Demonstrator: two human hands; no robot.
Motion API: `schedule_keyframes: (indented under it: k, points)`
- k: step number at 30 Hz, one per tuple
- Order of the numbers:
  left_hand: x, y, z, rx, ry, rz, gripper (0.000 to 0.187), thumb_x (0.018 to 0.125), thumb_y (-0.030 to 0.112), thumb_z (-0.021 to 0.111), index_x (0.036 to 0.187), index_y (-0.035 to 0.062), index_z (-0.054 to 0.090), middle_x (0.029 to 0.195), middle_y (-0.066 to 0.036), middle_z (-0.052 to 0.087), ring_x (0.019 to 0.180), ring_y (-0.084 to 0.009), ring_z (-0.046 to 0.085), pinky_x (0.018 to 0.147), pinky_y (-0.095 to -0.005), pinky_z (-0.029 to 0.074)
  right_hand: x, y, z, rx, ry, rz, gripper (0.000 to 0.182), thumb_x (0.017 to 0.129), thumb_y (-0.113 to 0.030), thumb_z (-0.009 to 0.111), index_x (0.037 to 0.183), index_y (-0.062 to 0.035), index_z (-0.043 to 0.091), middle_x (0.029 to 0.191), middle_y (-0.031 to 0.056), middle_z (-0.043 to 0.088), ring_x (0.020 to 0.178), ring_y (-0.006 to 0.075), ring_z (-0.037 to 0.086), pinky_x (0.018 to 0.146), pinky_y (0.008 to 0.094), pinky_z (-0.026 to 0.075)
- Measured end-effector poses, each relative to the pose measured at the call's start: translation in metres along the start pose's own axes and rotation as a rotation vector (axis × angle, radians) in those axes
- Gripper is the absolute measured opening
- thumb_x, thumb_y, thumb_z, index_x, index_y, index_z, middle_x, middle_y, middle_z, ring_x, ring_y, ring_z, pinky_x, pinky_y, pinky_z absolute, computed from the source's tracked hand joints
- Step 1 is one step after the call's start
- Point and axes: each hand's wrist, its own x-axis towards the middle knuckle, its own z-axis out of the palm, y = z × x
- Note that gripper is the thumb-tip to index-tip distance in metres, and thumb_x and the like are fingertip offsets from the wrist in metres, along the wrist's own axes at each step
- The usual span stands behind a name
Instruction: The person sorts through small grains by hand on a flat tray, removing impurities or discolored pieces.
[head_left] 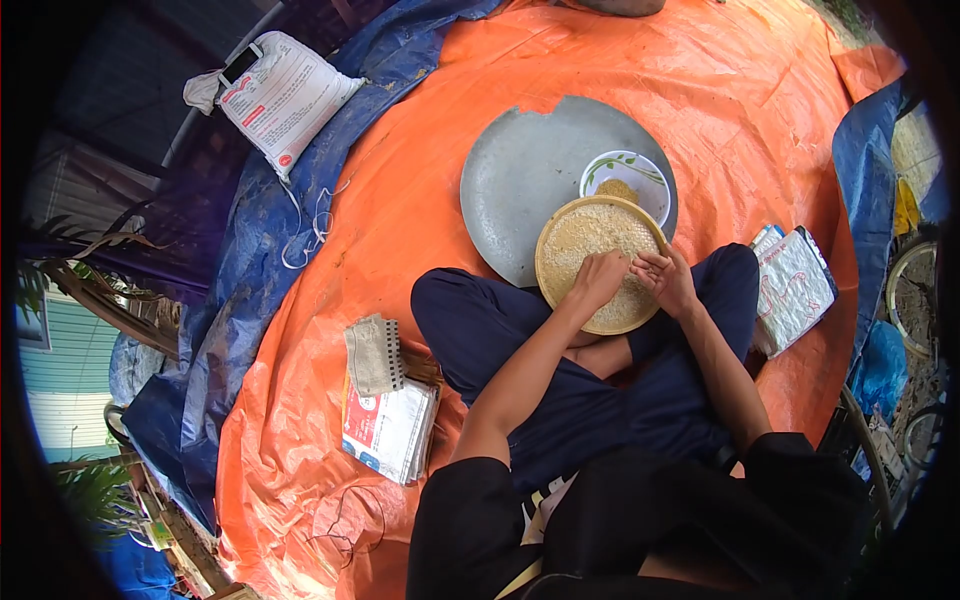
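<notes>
A round woven tray (pixel 543 262) of pale grains (pixel 590 235) rests by my crossed legs, overlapping the near edge of a large grey metal platter (pixel 500 200). Over the grains, my left hand (pixel 600 280) is closed with its back upward; anything between its fingertips is too small to make out. Beside it, my right hand (pixel 668 282) is turned palm up, fingers loosely curled and apart, near the tray's right rim. Just beyond the tray, a white bowl (pixel 648 168) with green leaf patterns stands on the platter, containing yellowish-brown grains (pixel 617 189).
An orange tarp (pixel 380 230) covers the ground, edged by blue tarp (pixel 240 270). A spiral notebook (pixel 374 356) lies on folded sacks (pixel 400 430) to my left. More folded sacks (pixel 795 290) lie right. A phone (pixel 240 66) rests on a full white sack (pixel 290 100).
</notes>
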Motion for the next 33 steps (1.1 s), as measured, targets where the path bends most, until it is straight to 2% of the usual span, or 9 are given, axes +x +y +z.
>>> schedule_keyframes:
  k: [6,9,12,15,18,22,23,27,33]
  points:
    - [0.000,-0.001,-0.005,-0.087,0.016,-0.024,0.007,0.081,0.005,0.053,0.081,0.0009,0.059,0.079,-0.019,0.060,0.075,-0.0379,0.063,0.067,-0.0459,0.050,0.000,0.000,0.000,0.001,-0.007,0.002,0.064,0.093,-0.050,0.044,0.112,0.0103,0.052,0.101,0.0189,0.063,0.096,0.0263,0.064,0.088,0.0303,0.052]
    - [0.000,0.002,-0.012,-0.130,-0.001,-0.064,0.009,0.078,0.001,0.054,0.083,-0.0014,0.060,0.083,-0.023,0.063,0.079,-0.0387,0.064,0.068,-0.0453,0.051,-0.002,-0.001,0.001,0.004,-0.008,0.003,0.065,0.093,-0.051,0.044,0.113,0.0104,0.052,0.101,0.0188,0.063,0.096,0.0265,0.063,0.089,0.0306,0.051]
    - [0.004,0.006,-0.023,-0.383,0.018,-0.186,0.011,0.080,0.000,0.055,0.089,-0.0029,0.061,0.080,-0.021,0.065,0.074,-0.0316,0.066,0.065,-0.0391,0.052,-0.002,-0.001,0.003,0.007,-0.006,0.003,0.065,0.093,-0.051,0.043,0.112,0.0106,0.052,0.101,0.0188,0.063,0.097,0.0267,0.063,0.090,0.0309,0.050]
    - [0.012,-0.004,-0.030,-0.838,0.010,-0.375,0.011,0.085,0.002,0.057,0.093,-0.0038,0.061,0.076,-0.014,0.067,0.068,-0.0196,0.066,0.061,-0.0307,0.052,-0.002,-0.002,0.002,0.010,-0.008,0.006,0.066,0.093,-0.051,0.042,0.113,0.0108,0.052,0.101,0.0188,0.063,0.097,0.0269,0.063,0.090,0.0309,0.050]
    - [0.013,-0.021,-0.030,-1.076,0.098,-0.446,0.013,0.088,0.007,0.059,0.094,-0.0038,0.061,0.077,-0.007,0.067,0.066,-0.0109,0.063,0.057,-0.0258,0.050,-0.001,-0.001,0.000,0.004,-0.012,0.011,0.066,0.093,-0.051,0.041,0.113,0.0108,0.053,0.101,0.0188,0.063,0.097,0.0269,0.063,0.090,0.0307,0.050]
    - [0.009,-0.036,-0.043,-1.352,0.136,-0.591,0.013,0.090,0.013,0.059,0.099,0.0035,0.062,0.085,-0.003,0.068,0.070,-0.0085,0.063,0.063,-0.0215,0.048,-0.001,-0.001,0.000,-0.011,-0.030,0.015,0.066,0.093,-0.052,0.041,0.113,0.0106,0.053,0.101,0.0185,0.063,0.098,0.0266,0.063,0.089,0.0306,0.051]
    - [0.009,-0.040,-0.046,-1.396,0.145,-0.623,0.014,0.090,0.016,0.060,0.099,0.0063,0.063,0.087,-0.003,0.069,0.072,-0.0076,0.064,0.067,-0.0198,0.047,0.000,0.000,0.000,-0.012,-0.034,0.013,0.066,0.093,-0.052,0.041,0.113,0.0106,0.053,0.101,0.0184,0.063,0.098,0.0265,0.063,0.089,0.0306,0.051]
    - [0.007,-0.052,-0.056,-1.470,0.210,-0.645,0.015,0.091,0.015,0.061,0.102,0.0061,0.062,0.093,-0.003,0.068,0.079,-0.0086,0.063,0.074,-0.0220,0.048,0.001,0.000,-0.001,-0.010,-0.039,0.019,0.067,0.093,-0.052,0.041,0.114,0.0107,0.052,0.101,0.0182,0.063,0.097,0.0265,0.063,0.089,0.0306,0.051]
    - [0.004,-0.053,-0.065,-1.480,0.221,-0.660,0.014,0.090,0.015,0.061,0.101,0.0064,0.063,0.092,-0.003,0.068,0.079,-0.0087,0.063,0.073,-0.0207,0.047,0.000,0.000,0.000,-0.021,-0.033,0.015,0.066,0.094,-0.051,0.042,0.113,0.0105,0.053,0.101,0.0185,0.063,0.097,0.0268,0.063,0.089,0.0307,0.051]
